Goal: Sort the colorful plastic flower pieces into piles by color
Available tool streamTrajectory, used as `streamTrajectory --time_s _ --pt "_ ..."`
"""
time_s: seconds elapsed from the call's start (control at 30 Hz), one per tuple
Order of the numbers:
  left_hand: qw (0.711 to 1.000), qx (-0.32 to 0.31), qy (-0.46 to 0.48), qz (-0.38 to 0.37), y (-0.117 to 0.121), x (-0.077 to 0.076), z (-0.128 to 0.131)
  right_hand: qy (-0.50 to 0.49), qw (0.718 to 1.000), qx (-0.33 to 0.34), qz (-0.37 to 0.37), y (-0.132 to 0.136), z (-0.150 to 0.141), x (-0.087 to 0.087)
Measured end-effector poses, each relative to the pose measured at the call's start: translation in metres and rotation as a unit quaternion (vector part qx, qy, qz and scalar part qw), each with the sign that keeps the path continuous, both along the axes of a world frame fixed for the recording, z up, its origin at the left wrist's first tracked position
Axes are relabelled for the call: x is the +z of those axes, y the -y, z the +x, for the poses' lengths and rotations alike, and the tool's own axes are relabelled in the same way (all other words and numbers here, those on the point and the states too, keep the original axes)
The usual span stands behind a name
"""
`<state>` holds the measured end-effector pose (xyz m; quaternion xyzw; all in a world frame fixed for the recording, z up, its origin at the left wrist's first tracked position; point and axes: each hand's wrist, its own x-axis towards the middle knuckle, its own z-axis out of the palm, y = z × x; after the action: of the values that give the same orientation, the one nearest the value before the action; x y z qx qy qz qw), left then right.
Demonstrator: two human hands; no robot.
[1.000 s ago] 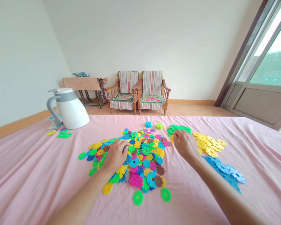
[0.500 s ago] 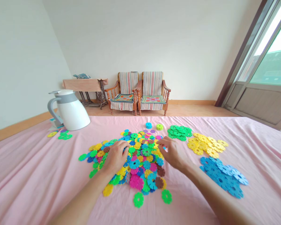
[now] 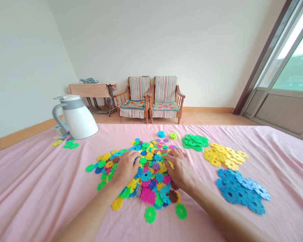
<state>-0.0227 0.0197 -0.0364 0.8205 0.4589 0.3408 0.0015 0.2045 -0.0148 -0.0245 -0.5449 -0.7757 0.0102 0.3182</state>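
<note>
left hand (image 3: 127, 167) curled over the mixed disc pile (image 3: 145, 176) mid-tabletop (image 3: 96, 222), right hand (image 3: 178, 167) with fingers parted at its right side, perhaps touching a green disc, yellow discs (image 3: 224, 155) toward the tabletop's right edge

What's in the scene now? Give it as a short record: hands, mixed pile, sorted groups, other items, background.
left hand: over the left part of the mixed pile; grip unclear
right hand: at the pile's right side; grip unclear
mixed pile: overlapping notched discs, many colors
single-color groups: green discs, yellow discs, blue discs, all right of the pile
surface: pink cloth
far left: white jug, gray handle
background: two wooden armchairs with striped covers
</note>
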Motion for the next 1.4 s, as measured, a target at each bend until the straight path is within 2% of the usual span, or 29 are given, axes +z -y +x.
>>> streamTrajectory --time_s 0.13,0.3,0.47,0.6,0.7,0.83,0.93,1.0,1.17,1.4 --pt "1.0 -0.013 0.002 -0.001 0.002 0.001 0.002 -0.028 0.991 -0.131 -0.013 -0.028 0.038 0.001" --pt "0.999 -0.031 0.002 -0.006 0.003 -0.001 0.004 -0.059 0.964 -0.254 -0.043 -0.069 0.097 -0.001" --pt "0.999 -0.037 -0.006 -0.01 0.003 -0.001 0.005 -0.082 0.941 -0.321 -0.067 -0.092 0.128 -0.005" --pt "0.999 -0.035 -0.007 -0.01 0.004 0.0 0.005 -0.086 0.935 -0.341 -0.047 -0.094 0.132 -0.003" --pt "0.999 -0.036 -0.001 -0.01 0.004 0.0 0.005 -0.078 0.952 -0.296 -0.026 -0.086 0.116 0.0" --pt "0.999 -0.039 0.007 -0.012 0.003 -0.002 0.005 -0.047 0.991 -0.121 -0.036 -0.068 0.067 0.0" --pt "0.999 -0.041 0.01 -0.013 0.002 -0.002 0.004 -0.017 0.999 0.006 -0.045 -0.054 0.027 -0.004" --pt "0.999 -0.044 0.008 -0.018 0.003 -0.001 0.003 0.003 0.997 0.059 -0.052 -0.048 0.007 -0.006" --pt "0.999 -0.037 0.003 -0.035 0.003 0.002 0.001 0.031 0.992 0.1 -0.075 -0.036 -0.01 -0.003" --pt "0.998 -0.029 0.006 -0.046 0.002 0.002 0.002 0.04 0.98 0.152 -0.119 -0.003 0.01 0.015"
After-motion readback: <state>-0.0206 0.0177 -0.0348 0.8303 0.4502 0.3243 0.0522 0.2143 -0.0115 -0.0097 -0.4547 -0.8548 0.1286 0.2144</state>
